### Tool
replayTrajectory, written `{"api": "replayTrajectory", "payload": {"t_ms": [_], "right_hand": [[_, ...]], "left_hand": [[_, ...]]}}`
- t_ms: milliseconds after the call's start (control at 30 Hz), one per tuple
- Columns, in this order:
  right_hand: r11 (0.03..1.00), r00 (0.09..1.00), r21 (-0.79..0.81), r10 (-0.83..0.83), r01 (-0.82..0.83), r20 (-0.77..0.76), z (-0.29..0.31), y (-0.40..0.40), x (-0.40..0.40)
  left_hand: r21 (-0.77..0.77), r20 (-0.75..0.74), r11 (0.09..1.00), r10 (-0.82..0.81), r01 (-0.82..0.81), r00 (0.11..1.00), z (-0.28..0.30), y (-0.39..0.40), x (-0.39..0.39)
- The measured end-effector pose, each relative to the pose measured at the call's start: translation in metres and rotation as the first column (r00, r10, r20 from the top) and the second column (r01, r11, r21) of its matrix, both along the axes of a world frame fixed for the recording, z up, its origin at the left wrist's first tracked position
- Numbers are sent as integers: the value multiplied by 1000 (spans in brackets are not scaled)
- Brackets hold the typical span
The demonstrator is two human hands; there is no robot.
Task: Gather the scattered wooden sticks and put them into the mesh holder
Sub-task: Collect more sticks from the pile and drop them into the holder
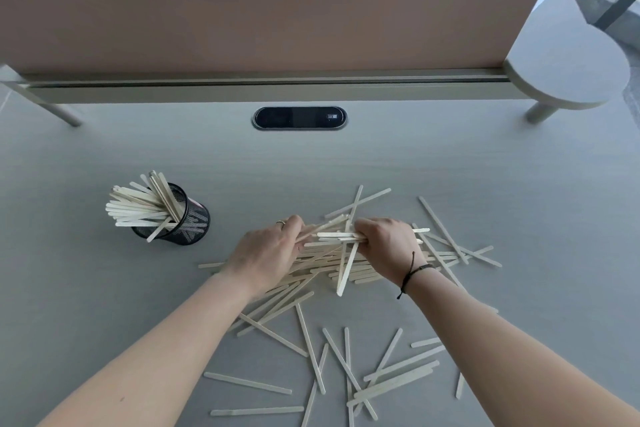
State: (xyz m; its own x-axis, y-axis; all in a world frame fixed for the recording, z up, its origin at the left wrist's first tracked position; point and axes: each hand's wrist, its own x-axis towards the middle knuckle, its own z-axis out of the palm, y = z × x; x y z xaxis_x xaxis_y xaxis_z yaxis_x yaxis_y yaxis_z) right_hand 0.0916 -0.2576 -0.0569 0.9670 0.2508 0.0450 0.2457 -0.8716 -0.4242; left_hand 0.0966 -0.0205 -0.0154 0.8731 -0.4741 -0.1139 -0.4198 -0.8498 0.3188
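Two bare forearms are reaching forward over a grey table (485, 163). The right hand (388, 246) (a dark cord bracelet (412, 274) on its wrist) is gripping a bundle of pale flat wooden sticks (332, 239) held level above the scattered pile. The left hand (266, 253), a ring on one finger, is curling round the bundle's other end. The black mesh cylinder holder (187, 218), already bristling with sticks, is standing well to the left.

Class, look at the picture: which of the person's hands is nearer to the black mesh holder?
Left. The left hand lies just right of the mesh holder, apart from it; the right hand grips sticks farther right.
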Motion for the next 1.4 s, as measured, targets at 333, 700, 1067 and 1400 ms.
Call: {"api": "replayTrajectory", "payload": {"t_ms": [333,700,1067,1400], "right_hand": [[992,989,16,-121,123,-84,19,11,13],[995,975,-35,-100,95,-196,21,28,27],[971,806,45,-168,234,-567,39,37,38],[977,881,-115,-210,178,-423,33,35,22]], "left_hand": [[-412,-174,781,438,-470,882,19,-3,7],[-513,-322,628,491,-585,809,13,-11,1],[-526,-400,502,566,-686,721,9,-10,2],[-508,-418,523,545,-684,727,13,-12,-3]]}}
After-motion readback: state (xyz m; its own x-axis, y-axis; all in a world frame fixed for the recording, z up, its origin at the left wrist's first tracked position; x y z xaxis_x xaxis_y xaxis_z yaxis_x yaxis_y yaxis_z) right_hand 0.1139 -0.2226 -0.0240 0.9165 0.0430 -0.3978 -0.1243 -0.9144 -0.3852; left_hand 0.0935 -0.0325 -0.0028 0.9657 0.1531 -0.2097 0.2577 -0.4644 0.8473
